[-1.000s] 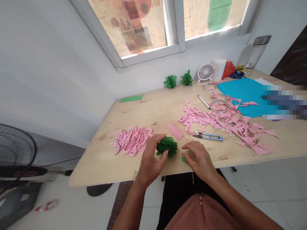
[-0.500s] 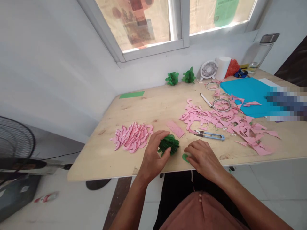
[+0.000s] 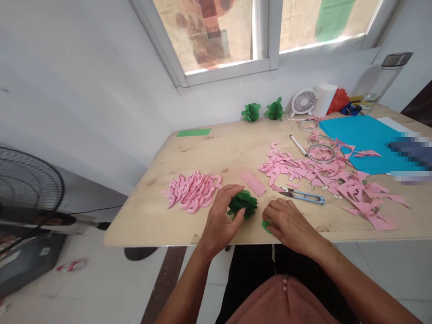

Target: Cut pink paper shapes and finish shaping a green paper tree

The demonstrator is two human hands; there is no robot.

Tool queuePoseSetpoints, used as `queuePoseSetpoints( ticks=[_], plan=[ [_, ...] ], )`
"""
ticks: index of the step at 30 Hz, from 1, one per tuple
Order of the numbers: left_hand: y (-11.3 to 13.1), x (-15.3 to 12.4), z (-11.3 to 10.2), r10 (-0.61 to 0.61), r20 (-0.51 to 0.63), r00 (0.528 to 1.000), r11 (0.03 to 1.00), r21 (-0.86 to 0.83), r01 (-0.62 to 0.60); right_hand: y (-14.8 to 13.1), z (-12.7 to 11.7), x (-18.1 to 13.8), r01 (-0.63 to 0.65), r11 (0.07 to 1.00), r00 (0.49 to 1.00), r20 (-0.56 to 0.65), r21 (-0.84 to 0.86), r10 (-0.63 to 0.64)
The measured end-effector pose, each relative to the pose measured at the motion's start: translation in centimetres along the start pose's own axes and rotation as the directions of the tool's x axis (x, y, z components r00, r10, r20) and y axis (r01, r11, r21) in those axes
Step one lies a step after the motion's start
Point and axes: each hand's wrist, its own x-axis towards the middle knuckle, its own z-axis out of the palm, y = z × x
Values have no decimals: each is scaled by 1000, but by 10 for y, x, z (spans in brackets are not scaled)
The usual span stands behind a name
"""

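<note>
Between the thumb and fingers of my left hand is a green pleated paper ball, its many layers fanned out near the table's front edge. My right hand has its fingers curled together over a small green paper piece, pinched at the fingertips and partly hidden. Left of my left hand lies a heap of pink curved paper cutouts. A flat pink paper strip sits just beyond the ball. Blue-handled thread snips lie beyond my right hand.
Pink paper scraps spread over the table's right side, with tape rolls and a marker among them. At the back stand two green paper balls and a small white fan. Blue sheets lie right; a glass bottle stands behind.
The view has shifted slightly, so the table things appear further right. My left hand stays on the green ball, and my right fingers now cover more of the small green piece.
</note>
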Motion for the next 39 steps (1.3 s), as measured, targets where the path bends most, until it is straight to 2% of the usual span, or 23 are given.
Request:
queuePoseSetpoints(
  ticks=[6, 12, 19, 23, 26, 29, 33, 39],
  plan=[
    [-2, -1, 0, -1, -8, 1000, 1000, -15, 1, 0, 2, 0, 62, 997, 998, -25, -35, -63],
    [-1, -4, -2, -6, -27, 1000, 1000, -29, 6, 1, 4, -1, 17, 999, 999, -48, 45, -15],
    [-3, -5, -3, -14, -36, 999, 999, -40, 12, 6, 11, -9, -58, 965, 996, -58, 258, 75],
    [-6, -5, -3, -16, -47, 999, 999, -47, 14, 8, 9, -11, -56, 889, 984, -128, 454, 128],
    [-7, -5, -4, -23, -50, 998, 998, -59, 20, 4, 2, -7, -54, 816, 962, -189, 576, 197],
    [-9, -5, -4, -44, -68, 997, 997, -67, 39, -5, -5, 4, -44, 766, 910, -290, 641, 295],
    [-11, -5, -3, -90, -74, 993, 992, -95, 83, -15, -5, 21, 9, 759, 848, -407, 651, 339],
    [-14, -5, -2, -117, -79, 990, 987, -123, 107, -25, 2, 36, 20, 760, 800, -467, 650, 378]
  ],
)
